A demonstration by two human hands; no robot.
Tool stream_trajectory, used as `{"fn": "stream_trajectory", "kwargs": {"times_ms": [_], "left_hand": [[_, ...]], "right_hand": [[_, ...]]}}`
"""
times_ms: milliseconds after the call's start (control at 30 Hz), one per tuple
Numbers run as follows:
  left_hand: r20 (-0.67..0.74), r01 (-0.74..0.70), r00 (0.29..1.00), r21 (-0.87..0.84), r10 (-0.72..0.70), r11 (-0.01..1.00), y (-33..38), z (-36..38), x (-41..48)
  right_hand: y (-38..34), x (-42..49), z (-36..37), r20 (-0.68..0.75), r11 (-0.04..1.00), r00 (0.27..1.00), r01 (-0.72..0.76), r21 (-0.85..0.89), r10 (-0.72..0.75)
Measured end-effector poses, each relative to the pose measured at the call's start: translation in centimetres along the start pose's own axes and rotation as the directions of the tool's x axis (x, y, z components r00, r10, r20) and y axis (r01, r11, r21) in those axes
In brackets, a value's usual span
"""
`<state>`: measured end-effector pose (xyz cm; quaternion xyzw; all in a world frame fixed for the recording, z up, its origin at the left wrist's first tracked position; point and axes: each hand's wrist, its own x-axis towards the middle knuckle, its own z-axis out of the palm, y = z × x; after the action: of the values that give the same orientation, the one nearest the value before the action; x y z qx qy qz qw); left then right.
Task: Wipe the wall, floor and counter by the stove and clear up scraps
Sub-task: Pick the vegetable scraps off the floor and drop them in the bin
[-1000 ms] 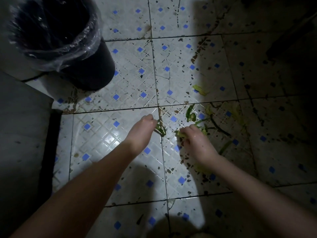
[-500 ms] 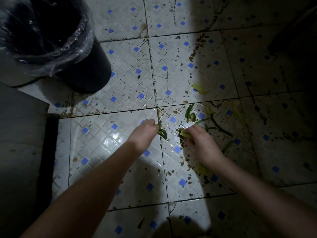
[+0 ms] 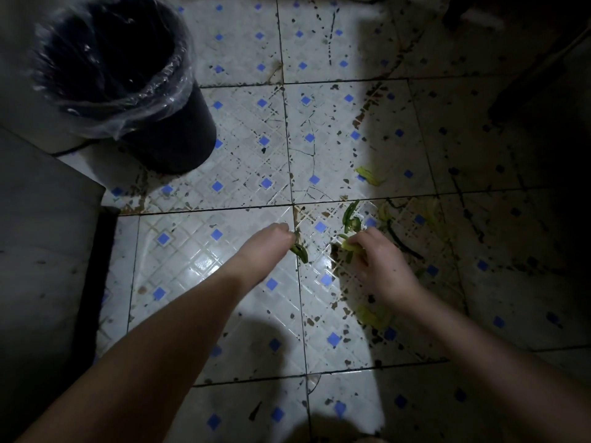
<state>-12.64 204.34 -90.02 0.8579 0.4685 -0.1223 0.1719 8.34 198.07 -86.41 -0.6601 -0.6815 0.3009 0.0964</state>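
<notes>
Your left hand (image 3: 265, 247) reaches down over the tiled floor (image 3: 204, 257), its grip pinched on a dark green scrap (image 3: 300, 251). The scrap hangs from the fingertips with its long axis running down and to the right in the frame, curled at the free end; whether that end touches the tile cannot be told.

Your right hand (image 3: 377, 266) sits just to the right, fingers curled on a pale yellow-green scrap (image 3: 349, 247) (short piece, long axis roughly left to right, one end pointing toward the left hand).

A green pod scrap (image 3: 350, 217) lies loose on the floor just above the right hand, long axis nearly vertical in the frame, slightly tilted right. A yellowish leaf scrap (image 3: 367, 175) lies farther up, near the shadow edge. Another pale scrap (image 3: 372, 316) lies beside your right wrist.

A black bin (image 3: 179, 135) with a clear liner stands upper left, well apart from both hands. The floor is dark-speckled throughout.
</notes>
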Motion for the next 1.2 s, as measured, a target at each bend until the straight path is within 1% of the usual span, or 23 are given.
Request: {"fn": "stream_trajectory", "kwargs": {"times_ms": [133,233,367,500,700,900,1033,1200], "left_hand": [[0.007,-0.017,1.000,0.001,0.017,1.000,-0.1,0.0,0.1],[-0.007,0.000,1.000,-0.025,0.000,1.000,-0.1,0.1,0.2],[-0.015,0.061,0.998,-0.072,-0.062,0.996,-0.2,-0.6,0.4],[-0.032,0.097,0.994,-0.109,-0.101,0.989,-0.5,-1.8,-0.1],[-0.067,0.196,0.974,-0.221,-0.215,0.955,-1.9,-5.2,-1.0],[-0.161,0.238,0.941,-0.311,-0.298,0.920,-4.3,-8.7,-3.3],[-0.226,0.287,0.900,-0.332,-0.372,0.898,-6.7,-11.7,-5.0],[-0.316,0.291,0.854,-0.368,-0.413,0.883,-9.8,-15.7,-7.1]], "right_hand": [[0.2,-0.2,-0.7,-0.022,1.000,1.000,0.010,0.003,-0.010],[0.0,-0.1,-1.0,-0.065,0.999,0.998,0.018,0.028,-0.016],[-0.1,0.2,-1.1,-0.119,0.999,0.993,0.028,0.032,-0.024],[-0.5,0.4,-1.1,-0.124,0.999,0.992,0.038,0.033,-0.034],[-2.7,1.3,-2.1,-0.126,0.996,0.989,0.081,0.027,-0.077],[-5.8,2.7,-3.9,-0.156,0.987,0.975,0.160,-0.007,-0.159],[-8.8,4.0,-5.5,-0.179,0.978,0.962,0.210,0.008,-0.206],[-13.1,5.9,-7.4,-0.168,0.967,0.953,0.255,0.006,-0.250]]}}
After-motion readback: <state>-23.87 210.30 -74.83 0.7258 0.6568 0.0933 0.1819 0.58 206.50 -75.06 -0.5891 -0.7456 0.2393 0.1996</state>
